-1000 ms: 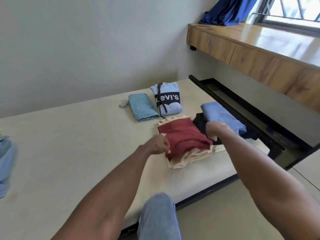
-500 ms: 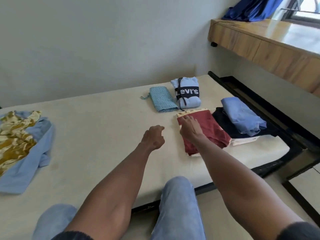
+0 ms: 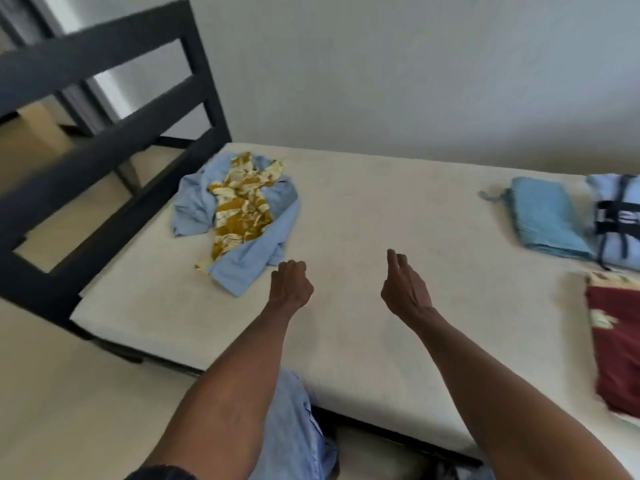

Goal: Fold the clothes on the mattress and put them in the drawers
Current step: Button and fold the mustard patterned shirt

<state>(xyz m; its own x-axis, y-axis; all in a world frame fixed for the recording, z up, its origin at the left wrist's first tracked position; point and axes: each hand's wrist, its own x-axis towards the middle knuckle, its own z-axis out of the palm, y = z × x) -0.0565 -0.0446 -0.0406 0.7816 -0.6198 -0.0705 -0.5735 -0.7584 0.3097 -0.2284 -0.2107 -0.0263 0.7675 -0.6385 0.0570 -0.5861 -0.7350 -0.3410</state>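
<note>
now both my hands are empty: left hand [image 3: 290, 285] loosely curled, right hand [image 3: 403, 289] straight-fingered, reaching toward the crumpled pale-blue and mustard-patterned clothes [image 3: 239, 216] at ten o'clock, unfolded yet.

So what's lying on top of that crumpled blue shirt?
A yellow and cream patterned cloth lies crumpled on top of the blue shirt. The shirt's middle is covered by it, so anything tucked beneath cannot be seen.
</note>
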